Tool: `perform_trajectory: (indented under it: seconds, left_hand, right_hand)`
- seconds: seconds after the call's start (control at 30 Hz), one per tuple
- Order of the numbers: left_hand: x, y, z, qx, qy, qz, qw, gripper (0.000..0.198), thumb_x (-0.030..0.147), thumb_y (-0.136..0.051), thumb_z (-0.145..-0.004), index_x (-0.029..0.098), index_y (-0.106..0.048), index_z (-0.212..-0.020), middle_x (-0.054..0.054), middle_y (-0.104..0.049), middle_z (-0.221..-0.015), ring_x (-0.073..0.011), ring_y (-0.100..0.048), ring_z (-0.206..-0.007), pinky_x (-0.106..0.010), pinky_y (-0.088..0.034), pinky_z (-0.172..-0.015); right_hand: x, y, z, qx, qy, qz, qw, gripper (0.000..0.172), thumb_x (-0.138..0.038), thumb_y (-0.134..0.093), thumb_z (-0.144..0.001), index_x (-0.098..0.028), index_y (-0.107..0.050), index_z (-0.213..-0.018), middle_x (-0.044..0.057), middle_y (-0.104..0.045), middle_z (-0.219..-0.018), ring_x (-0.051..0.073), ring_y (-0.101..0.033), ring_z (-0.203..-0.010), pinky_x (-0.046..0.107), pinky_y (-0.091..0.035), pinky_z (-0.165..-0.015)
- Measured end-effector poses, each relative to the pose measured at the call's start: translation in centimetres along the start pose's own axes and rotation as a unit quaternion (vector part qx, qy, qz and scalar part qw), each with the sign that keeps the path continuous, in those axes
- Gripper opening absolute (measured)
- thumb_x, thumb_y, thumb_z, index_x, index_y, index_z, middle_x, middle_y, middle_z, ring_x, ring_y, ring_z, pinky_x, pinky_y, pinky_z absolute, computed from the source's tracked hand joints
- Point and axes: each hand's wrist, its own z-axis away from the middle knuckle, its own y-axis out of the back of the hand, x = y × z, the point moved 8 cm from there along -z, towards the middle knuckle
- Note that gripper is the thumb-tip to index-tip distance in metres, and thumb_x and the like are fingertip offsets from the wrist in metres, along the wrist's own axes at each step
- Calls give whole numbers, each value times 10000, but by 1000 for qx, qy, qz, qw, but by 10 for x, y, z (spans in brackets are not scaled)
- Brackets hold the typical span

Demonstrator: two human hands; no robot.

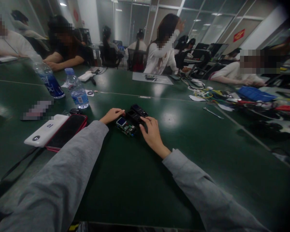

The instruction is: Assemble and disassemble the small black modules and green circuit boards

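A small green circuit board (125, 126) with a blue square part lies on the dark green table (140, 180). Just behind it sits a black plastic casing (136, 113). My left hand (111, 115) rests to the left of the board, fingers curled, fingertips near the casing. My right hand (151, 132) lies to the right, its fingers bent and touching the casing's near edge. Both arms wear grey sleeves.
A dark phone in a red case (67, 130) and a white power bank (46, 130) lie at the left, behind them two water bottles (77, 88). Cables and tools clutter the right side (215, 95). Several other people sit around the far tables.
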Motion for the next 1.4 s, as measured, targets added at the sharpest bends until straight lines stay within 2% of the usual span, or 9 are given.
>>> perform_trajectory:
  seconds: [0.1,0.2,0.3,0.5,0.73,0.87,1.03,1.27,1.4]
  left_hand:
    - [1,0,0,4,-2,-3,1000,501,576,-456,-894,169,-749,-902,-69,-752,-955,-202,-677,-917,-324,-484,-868]
    - [3,1,1,10,-4,-7,1000,511,580,-458,-890,162,-752,-893,-72,-754,-944,-205,-677,-892,-324,-486,-860]
    - [6,1,1,9,-14,-9,1000,506,571,-454,-895,164,-754,-890,-69,-754,-950,-202,-676,-896,-320,-481,-874]
    - [2,1,1,11,1,-17,1000,476,555,-461,-894,177,-750,-903,-60,-755,-962,-196,-676,-910,-318,-482,-889]
    - [7,2,2,8,-2,-19,1000,464,539,-455,-903,181,-751,-899,-63,-754,-963,-201,-673,-929,-326,-472,-903]
    - [7,1,2,6,1,-15,1000,460,534,-460,-902,178,-751,-890,-70,-753,-966,-206,-672,-930,-333,-474,-902]
    - [6,1,2,4,5,-9,1000,464,544,-465,-898,178,-750,-893,-65,-753,-969,-201,-670,-932,-329,-475,-903]
    - [8,1,2,3,-9,-16,1000,464,532,-456,-907,171,-749,-895,-67,-752,-954,-198,-672,-909,-323,-476,-881]
    - [8,1,2,5,-9,-23,1000,454,518,-458,-910,169,-747,-888,-65,-753,-945,-193,-668,-889,-324,-474,-881]
  right_hand:
    - [-26,8,3,9,58,20,998,447,-293,-450,-977,-297,-397,-1421,113,-435,-1363,293,-420,-1277,550,-417,-1042]
    - [-59,-8,11,-95,172,19,980,542,-325,-500,-967,-300,-312,-1475,96,-293,-1518,288,-301,-1395,537,-369,-1110]
    - [-72,-23,19,-172,226,6,959,470,-312,-535,-953,-264,-423,-1406,85,-267,-1545,283,-269,-1421,523,-374,-1124]
    - [-63,-14,14,-146,183,-42,971,286,-151,-495,-936,-218,-570,-1204,93,-438,-1423,239,-445,-1289,475,-464,-1044]
    - [-46,-8,8,-120,78,-153,978,268,-209,-452,-965,-227,-551,-1213,66,-583,-1200,198,-570,-1109,416,-505,-960]
    - [-39,-18,8,-155,50,-120,979,288,-331,-432,-1001,-239,-529,-1255,69,-588,-1218,219,-565,-1116,461,-480,-976]
    - [-48,-21,12,-183,85,-104,974,542,-452,-592,-909,-215,-431,-1369,121,-510,-1329,263,-530,-1181,472,-489,-969]
    - [-31,-19,6,-154,-7,-197,968,312,-337,-438,-995,-216,-527,-1268,68,-616,-1185,197,-602,-1047,400,-507,-909]
    - [-32,-13,4,-123,7,-137,983,287,-366,-423,-1002,-198,-604,-1149,75,-627,-1100,219,-575,-1032,425,-481,-923]
